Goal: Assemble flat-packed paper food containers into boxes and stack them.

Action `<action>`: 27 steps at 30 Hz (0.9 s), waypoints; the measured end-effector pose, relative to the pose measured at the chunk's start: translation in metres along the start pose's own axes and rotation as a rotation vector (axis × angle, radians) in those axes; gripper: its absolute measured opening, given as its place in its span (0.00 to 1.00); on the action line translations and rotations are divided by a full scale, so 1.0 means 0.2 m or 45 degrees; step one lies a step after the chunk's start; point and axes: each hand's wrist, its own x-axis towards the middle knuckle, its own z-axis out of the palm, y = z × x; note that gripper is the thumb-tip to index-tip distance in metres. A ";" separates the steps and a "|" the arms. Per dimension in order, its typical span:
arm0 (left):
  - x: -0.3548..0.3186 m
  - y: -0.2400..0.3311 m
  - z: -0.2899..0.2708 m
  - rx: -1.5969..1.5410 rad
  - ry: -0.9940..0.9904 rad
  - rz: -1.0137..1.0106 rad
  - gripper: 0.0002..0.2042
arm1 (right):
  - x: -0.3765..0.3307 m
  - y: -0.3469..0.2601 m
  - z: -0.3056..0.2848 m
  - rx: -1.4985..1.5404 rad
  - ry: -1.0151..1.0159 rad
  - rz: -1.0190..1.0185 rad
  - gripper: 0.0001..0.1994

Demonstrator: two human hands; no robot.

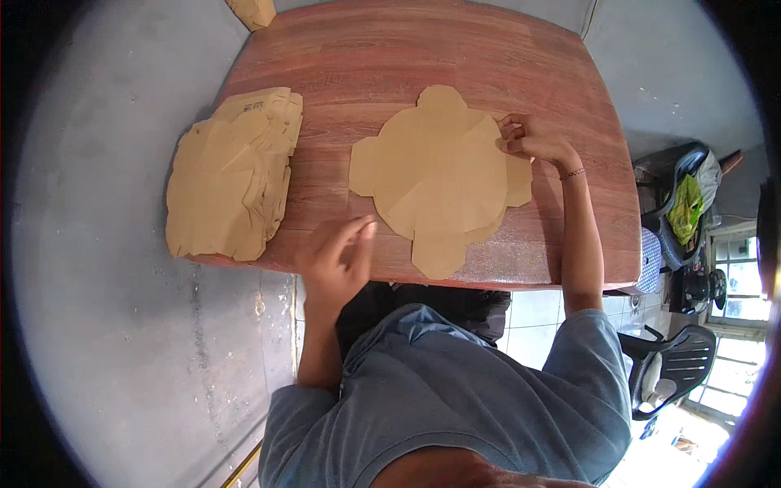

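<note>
While a cardboard stack (215, 179) with unreadable dark print (254, 106) lies leftmost, the empty left hand (335, 264), fingers parted, hovers near a flat cardboard cutout (439, 171) on the table (545, 57), its right edge touched by the right hand (538, 145), fingers bent, hold unclear.

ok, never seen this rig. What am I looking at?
No machine: a person's bare hands, seen from above by a fisheye camera worn on the head, so straight edges bend. On the reddish-brown wood-grained table lie a flat, round tan cardboard cut-out with four tabs and, left of it, a stack of tan cardboard pieces. The right hand is at the cut-out's right edge; whether it grips is unclear. The left hand, slightly blurred, is near the lower-left edge, with nothing visible in it.
</note>
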 end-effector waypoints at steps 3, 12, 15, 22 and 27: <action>-0.02 -0.05 -0.18 0.211 0.129 0.030 0.06 | -0.02 -0.06 0.06 -0.350 0.093 -0.119 0.25; 0.05 -0.28 -0.65 0.765 0.237 -0.207 0.15 | -0.04 -0.10 0.07 -0.401 0.080 -0.152 0.31; 0.04 -0.35 -0.70 0.870 0.059 -0.280 0.20 | -0.06 -0.13 0.08 -0.393 0.052 -0.076 0.31; 0.04 -0.44 -0.70 0.662 -0.136 -0.474 0.29 | -0.01 0.01 0.02 -0.215 0.119 -0.210 0.30; 0.01 -0.44 -0.75 0.788 -0.290 -0.381 0.29 | -0.02 -0.06 0.03 -0.157 0.146 -0.062 0.31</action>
